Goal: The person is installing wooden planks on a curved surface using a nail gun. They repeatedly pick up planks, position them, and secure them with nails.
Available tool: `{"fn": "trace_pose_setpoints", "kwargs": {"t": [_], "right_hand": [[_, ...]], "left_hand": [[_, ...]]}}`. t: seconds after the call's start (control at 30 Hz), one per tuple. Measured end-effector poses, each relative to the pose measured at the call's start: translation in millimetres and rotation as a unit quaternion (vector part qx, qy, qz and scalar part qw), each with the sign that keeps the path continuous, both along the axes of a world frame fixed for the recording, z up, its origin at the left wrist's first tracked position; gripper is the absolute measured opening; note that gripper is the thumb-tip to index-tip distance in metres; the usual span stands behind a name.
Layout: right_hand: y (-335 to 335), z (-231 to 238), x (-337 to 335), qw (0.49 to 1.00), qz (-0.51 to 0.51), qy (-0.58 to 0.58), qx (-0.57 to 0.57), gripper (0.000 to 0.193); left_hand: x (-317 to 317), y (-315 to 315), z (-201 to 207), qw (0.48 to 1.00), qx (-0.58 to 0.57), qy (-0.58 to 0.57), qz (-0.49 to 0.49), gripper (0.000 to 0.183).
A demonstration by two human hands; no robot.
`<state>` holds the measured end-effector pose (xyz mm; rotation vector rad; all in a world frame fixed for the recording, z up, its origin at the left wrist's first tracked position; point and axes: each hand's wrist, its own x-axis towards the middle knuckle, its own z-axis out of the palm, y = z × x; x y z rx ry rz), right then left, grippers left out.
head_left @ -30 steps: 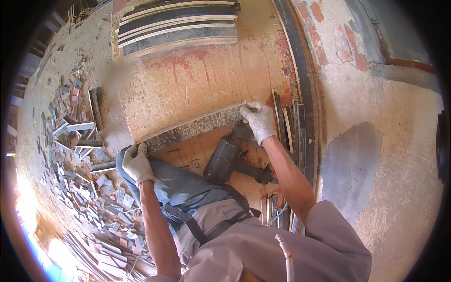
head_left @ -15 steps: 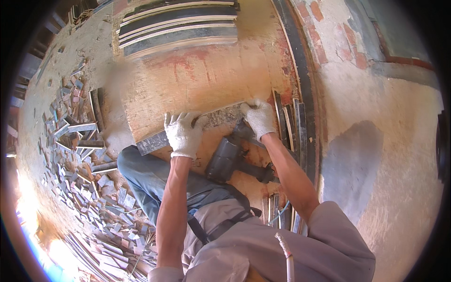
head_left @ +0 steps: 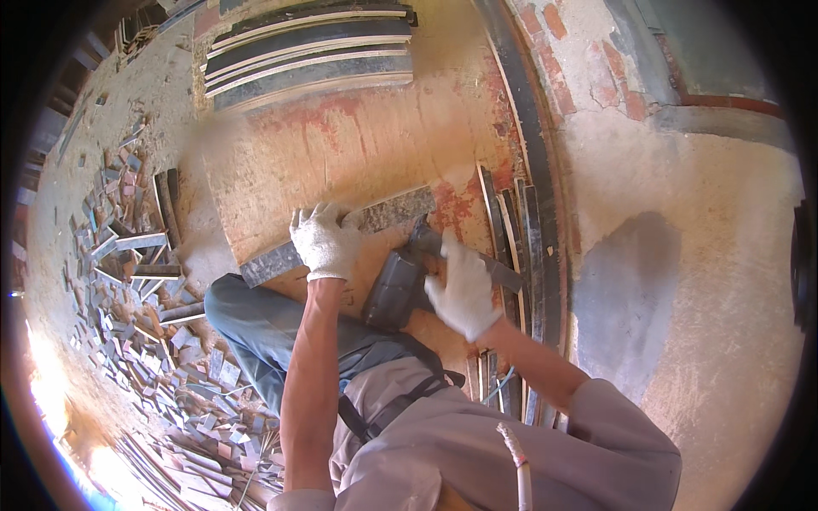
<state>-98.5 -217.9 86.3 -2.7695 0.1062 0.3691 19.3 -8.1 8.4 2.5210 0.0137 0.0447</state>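
Observation:
A dark-faced plywood strip (head_left: 396,209) lies slanting across the stained wooden board in front of me. My left hand (head_left: 324,241), in a white knit glove, holds the strip near its middle, fingers over the far edge. A black nail gun (head_left: 394,288) lies on the board just this side of the strip, close to my lap. Over the gun's right part hovers my right hand (head_left: 464,289), also gloved and slightly blurred, with thumb and fingers apart. It hides the gun's handle, and nothing shows in its grasp.
Several stacked plywood strips (head_left: 311,64) lie at the board's far end. More strips (head_left: 532,247) stand along its right side, beside a long dark rail (head_left: 532,128). Wood offcuts (head_left: 153,324) litter the floor at left. A patched wall (head_left: 707,281) rises at right.
My right hand has let go of the strip's right end and come back toward me, over the nail gun. My left hand stays on the strip. The view has shifted slightly.

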Motion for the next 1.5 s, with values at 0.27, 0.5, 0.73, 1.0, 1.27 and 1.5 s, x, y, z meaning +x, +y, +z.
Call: {"fn": "trace_pose_setpoints", "kwargs": {"t": [0.27,0.5,0.73,1.0,1.27,1.5], "right_hand": [[18,-42,-53,0.987,-0.064,0.147,0.030,0.102],[-56,48,-27,0.941,-0.109,0.093,0.307,0.048],[-64,95,42,0.822,-0.329,0.260,0.385,0.023],[-62,84,60,0.818,-0.319,0.254,0.406,0.024],[-57,93,67,0.811,-0.321,0.247,0.422,0.027],[-42,96,65,0.809,-0.294,0.279,0.425,0.036]], "left_hand": [[1,-5,4,0.999,0.001,0.050,0.000,0.009],[3,-7,6,0.999,-0.008,0.047,-0.003,0.010],[2,-4,3,1.000,0.001,0.025,-0.004,0.013],[1,-5,4,1.000,-0.019,0.006,-0.001,0.011],[1,-2,-1,1.000,-0.014,-0.015,-0.001,0.012],[1,-3,1,1.000,-0.011,0.019,-0.010,0.013]]}}
